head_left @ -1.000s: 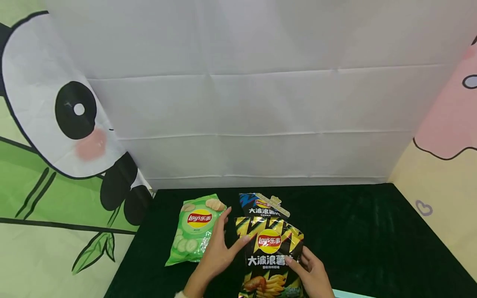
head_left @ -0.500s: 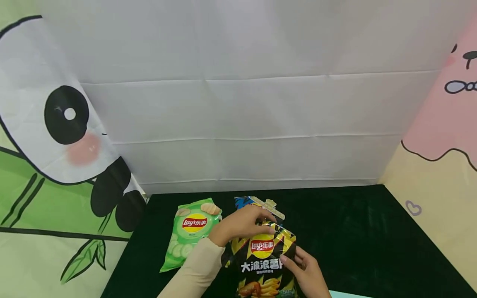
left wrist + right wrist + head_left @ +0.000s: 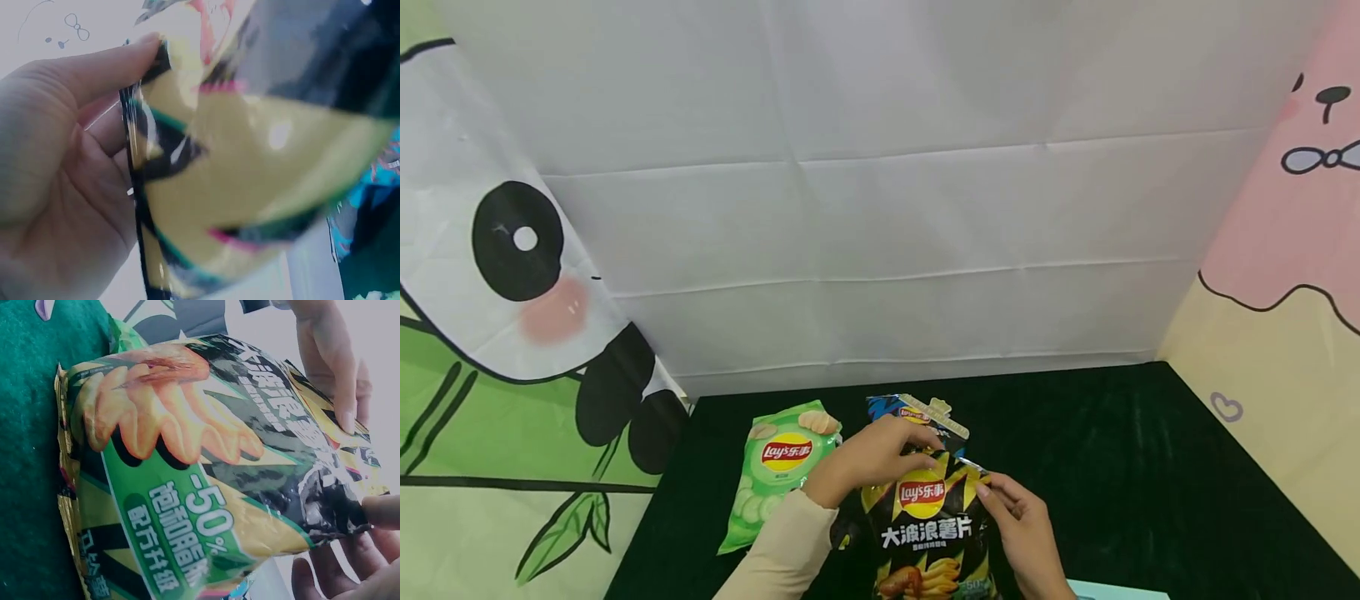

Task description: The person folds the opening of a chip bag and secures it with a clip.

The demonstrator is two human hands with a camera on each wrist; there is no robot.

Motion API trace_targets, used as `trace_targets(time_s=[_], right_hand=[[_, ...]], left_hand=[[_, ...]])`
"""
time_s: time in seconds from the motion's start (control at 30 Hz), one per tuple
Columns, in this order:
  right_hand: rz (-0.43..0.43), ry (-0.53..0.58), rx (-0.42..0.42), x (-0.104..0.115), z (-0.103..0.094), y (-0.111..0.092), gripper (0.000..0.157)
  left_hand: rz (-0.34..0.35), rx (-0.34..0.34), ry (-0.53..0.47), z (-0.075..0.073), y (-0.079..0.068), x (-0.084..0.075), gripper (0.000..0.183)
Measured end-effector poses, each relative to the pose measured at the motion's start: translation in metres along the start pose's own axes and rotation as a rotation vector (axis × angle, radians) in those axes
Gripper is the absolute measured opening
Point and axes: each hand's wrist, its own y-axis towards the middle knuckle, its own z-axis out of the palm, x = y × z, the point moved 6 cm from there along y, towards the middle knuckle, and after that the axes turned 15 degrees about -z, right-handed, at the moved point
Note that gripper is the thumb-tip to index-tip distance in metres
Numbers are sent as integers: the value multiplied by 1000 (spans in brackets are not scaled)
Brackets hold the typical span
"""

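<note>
A black and gold potato chip bag [image 3: 925, 533] stands upright in front of the person, its printed face towards the head camera. My left hand [image 3: 880, 458] pinches its top edge, thumb in front and fingers behind, as the left wrist view of the bag [image 3: 250, 162] shows. With thumb and fingers, my right hand [image 3: 1022, 521] grips the upper right corner. Between the hands a thin pale strip shows along the top edge. Wings and fries are printed low on the bag [image 3: 181, 425] in the right wrist view.
A green chip bag [image 3: 778, 467] lies to the left, partly behind the left forearm. Behind the black bag is a blue chip bag [image 3: 883, 406] with a pale sealing clip [image 3: 940, 417] across it. Something light blue [image 3: 1112, 591] shows at the near edge of the dark green table.
My left hand has gone from the bag's left side to its top edge and grips it there. The right hand has slid up to the upper right corner. The head view has shifted slightly.
</note>
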Motion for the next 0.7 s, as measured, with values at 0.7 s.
trace_targets(time_s=[0.7], right_hand=[[-28,-33,-5,5,-10,-1,32]], left_hand=[[26,-18,-118,-1,-8,11,21]])
